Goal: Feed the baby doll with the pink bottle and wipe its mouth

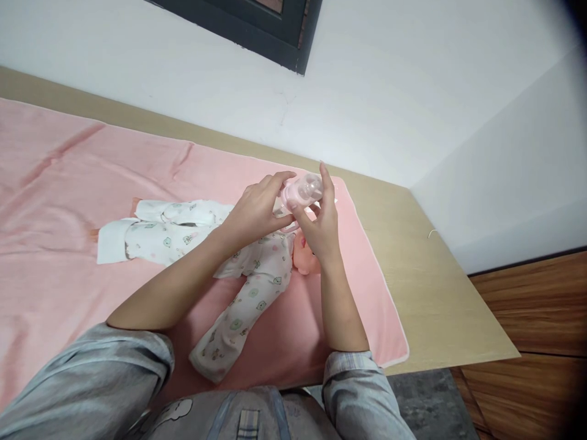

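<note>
A baby bottle point(296, 194) with a clear cap and a pink collar is held between my two hands, above the head end of a baby doll. My left hand point(261, 205) grips the bottle's body from the left. Around the capped end, my right hand point(321, 220) has its fingers closed, with the index finger stretched up past the cap. Below lies the baby doll point(263, 260) in white printed clothes, its legs toward the left. Its head point(305, 253) is partly hidden behind my right hand and wrist.
A pink blanket point(55, 195) is spread under the doll, with folds at the left. The pale wooden table point(403, 263) shows along the back and right. Behind stands a white wall point(367, 91) with a dark window frame point(275, 30). Brown wooden panels point(527, 305) stand at the right.
</note>
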{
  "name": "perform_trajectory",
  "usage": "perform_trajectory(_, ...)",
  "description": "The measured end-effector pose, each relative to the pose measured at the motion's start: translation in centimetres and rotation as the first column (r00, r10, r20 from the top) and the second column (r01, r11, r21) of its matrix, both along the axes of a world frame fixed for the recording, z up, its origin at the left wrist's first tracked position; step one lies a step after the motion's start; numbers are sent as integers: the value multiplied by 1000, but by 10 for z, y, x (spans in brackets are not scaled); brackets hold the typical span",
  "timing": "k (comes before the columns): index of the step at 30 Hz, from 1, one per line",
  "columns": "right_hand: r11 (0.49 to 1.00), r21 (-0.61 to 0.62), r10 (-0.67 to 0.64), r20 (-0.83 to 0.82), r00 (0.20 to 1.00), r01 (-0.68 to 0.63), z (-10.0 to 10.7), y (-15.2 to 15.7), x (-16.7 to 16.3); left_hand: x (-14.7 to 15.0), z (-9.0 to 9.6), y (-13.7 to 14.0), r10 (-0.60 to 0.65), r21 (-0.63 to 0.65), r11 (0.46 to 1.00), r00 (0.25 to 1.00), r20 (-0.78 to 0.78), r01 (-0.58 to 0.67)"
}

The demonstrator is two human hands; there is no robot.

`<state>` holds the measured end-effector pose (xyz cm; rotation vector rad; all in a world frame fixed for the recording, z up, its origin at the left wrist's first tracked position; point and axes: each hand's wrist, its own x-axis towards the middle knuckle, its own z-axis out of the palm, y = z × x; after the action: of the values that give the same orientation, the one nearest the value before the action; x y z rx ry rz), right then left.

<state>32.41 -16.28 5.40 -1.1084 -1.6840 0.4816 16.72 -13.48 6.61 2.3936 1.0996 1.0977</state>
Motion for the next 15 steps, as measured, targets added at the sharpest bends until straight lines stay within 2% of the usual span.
perform_trajectory(3, 999, -10, 44, -119, 992, -46, 0, -1, -7, 3, -4, 0, 26, 54, 998, 1000, 11, -26)
perform_trajectory(8, 999, 25, -22, -200, 980, 28, 1, -1, -6, 7, -4, -2, 18, 148, 989, 1000, 6, -19)
perform_trajectory(12, 982, 104, -123, -266, 956, 155, 8, 4, 18, -10, 21, -24, -54, 220, 974, 998, 11, 50)
perform_trajectory(14, 960, 119, -220, -245, 944, 255, 8, 10, 41, -23, 37, -46, -176, 233, 958, 984, 11, 168)
perform_trajectory(15, 943, 121, -279, -214, 936, 309, 6, 14, 56, -30, 42, -59, -275, 223, 938, 962, 4, 267)
